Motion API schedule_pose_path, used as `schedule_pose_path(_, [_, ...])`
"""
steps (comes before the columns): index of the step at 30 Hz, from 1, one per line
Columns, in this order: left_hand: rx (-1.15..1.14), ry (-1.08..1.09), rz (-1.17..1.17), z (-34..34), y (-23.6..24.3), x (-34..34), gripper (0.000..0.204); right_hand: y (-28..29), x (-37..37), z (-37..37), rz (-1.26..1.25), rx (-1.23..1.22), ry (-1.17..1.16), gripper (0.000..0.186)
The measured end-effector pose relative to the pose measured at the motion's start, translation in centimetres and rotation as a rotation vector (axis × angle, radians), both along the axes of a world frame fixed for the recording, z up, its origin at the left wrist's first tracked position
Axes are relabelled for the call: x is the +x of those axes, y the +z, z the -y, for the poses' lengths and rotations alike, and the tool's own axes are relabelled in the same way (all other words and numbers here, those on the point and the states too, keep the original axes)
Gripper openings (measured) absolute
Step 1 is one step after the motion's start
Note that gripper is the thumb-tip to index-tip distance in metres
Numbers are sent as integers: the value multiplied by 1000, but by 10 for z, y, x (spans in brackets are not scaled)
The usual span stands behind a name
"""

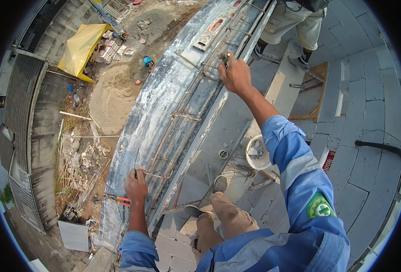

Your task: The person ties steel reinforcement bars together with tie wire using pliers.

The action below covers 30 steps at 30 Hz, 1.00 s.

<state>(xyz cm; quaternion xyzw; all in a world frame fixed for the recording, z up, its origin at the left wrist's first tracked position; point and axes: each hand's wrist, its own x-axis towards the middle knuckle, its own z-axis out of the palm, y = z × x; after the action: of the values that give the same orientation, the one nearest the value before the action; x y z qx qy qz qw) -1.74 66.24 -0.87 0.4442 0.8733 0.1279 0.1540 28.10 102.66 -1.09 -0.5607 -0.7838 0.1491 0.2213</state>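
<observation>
A long steel reinforcement cage [178, 113], made of bars with cross ties, lies along the top of a grey, whitish-stained slab [141, 127]. My left hand [136, 187] is closed in a pinch at the cage's near end, with a thin tie wire [137, 158] rising from its fingertips. Farther up the cage, my right hand [235, 75] is closed too, its fingers curled at the bars around a small greyish piece that I cannot make out. Beside my left hand lie pincers [122, 200] with orange-red handles.
A spirit level [216, 28] rests on the slab's far part. A co-worker's legs [295, 27] stand at the upper right on a plank [282, 86]. Below are a white bucket [258, 153] and block walls [364, 118]. Past the slab's left edge is a deep drop to ground with a yellow canopy [82, 50].
</observation>
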Motion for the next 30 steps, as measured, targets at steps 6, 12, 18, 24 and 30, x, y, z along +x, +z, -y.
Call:
schedule_pose_path(6, [-36, 29, 7, 0, 0, 0, 39, 4, 1, 1, 12, -8, 7, 40])
schedule_pose_path(12, [-17, -20, -51, 3, -4, -2, 39, 8, -1, 6, -62, 22, -35, 44])
schedule_pose_path(18, [-29, 18, -10, 2, -3, -3, 40, 10, -2, 5, -35, -18, -21, 33])
schedule_pose_path(24, [80, -21, -45, 4, -7, -1, 40, 19, -3, -1, 168, -140, 32, 44])
schedule_pose_path(30, [-45, 29, -45, 3, -7, -2, 41, 20, 4, -18, 197, -153, 111, 59])
